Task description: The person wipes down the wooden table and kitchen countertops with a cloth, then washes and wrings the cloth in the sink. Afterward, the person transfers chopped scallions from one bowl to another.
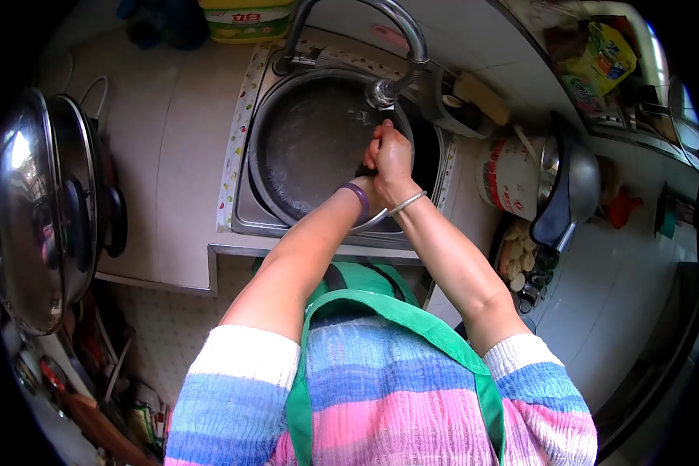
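Note:
My right hand is closed, its fingers curled, just below the spout of the chrome faucet. What it holds, if anything, is hidden. My left hand lies against it at the wrist, with its fingers out of sight; a small dark patch shows between the two hands. A purple band is on my left wrist and a silver bangle on my right. Both hands are over the right side of a large round basin of cloudy water with some foam, sitting in the metal sink.
At the left stand shiny pan lids. A yellow-green tub is behind the sink. To the right are a container of utensils, a white bucket and a dark wok. The counter edge runs in front.

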A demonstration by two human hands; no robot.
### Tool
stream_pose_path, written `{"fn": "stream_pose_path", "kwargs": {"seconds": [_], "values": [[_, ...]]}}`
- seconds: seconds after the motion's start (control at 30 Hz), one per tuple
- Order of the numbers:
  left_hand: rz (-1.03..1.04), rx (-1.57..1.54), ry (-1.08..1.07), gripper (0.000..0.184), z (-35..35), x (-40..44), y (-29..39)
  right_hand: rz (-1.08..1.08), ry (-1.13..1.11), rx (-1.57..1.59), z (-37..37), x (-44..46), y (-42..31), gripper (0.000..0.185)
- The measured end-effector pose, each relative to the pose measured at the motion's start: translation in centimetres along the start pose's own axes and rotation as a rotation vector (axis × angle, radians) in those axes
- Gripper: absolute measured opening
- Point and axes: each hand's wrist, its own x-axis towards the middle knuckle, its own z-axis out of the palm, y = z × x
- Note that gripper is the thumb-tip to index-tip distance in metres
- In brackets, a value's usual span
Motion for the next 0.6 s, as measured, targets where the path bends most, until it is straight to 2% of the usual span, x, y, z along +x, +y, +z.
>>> {"fn": "stream_pose_path", "kwargs": {"seconds": [0.07, 0.13, 0.17, 0.2, 0.3, 0.5, 0.6], "values": [[-0.120, -0.116, -0.170, 0.037, -7.7, -2.2, -0.5, -0.015, 0.003, 0.008, 0.0, -0.3, 0.0, 0.037], [-0.132, -0.151, -0.206, 0.036, -8.5, -2.5, -0.7, -0.033, 0.001, 0.015, 0.0, -0.4, 0.0, 0.036], [-0.081, -0.130, -0.156, 0.036, -4.8, -1.4, -0.4, -0.043, 0.001, 0.017, 0.0, -0.4, 0.1, 0.036], [-0.030, -0.107, -0.107, 0.036, -4.2, -1.2, -0.5, -0.054, 0.000, 0.019, 0.0, -0.4, 0.1, 0.036], [-0.031, 0.069, -0.143, 0.036, -3.2, -0.9, -0.2, -0.055, 0.004, 0.016, 0.0, -0.6, 0.1, 0.036], [-0.033, -0.075, -0.168, 0.035, -3.0, -1.1, -0.7, -0.049, 0.015, 0.026, 0.3, -1.0, -0.2, 0.036], [-0.230, -0.510, -0.216, 0.036, -3.3, -1.6, -1.0, -0.059, 0.008, 0.015, 0.4, -1.2, -0.2, 0.036]]}}
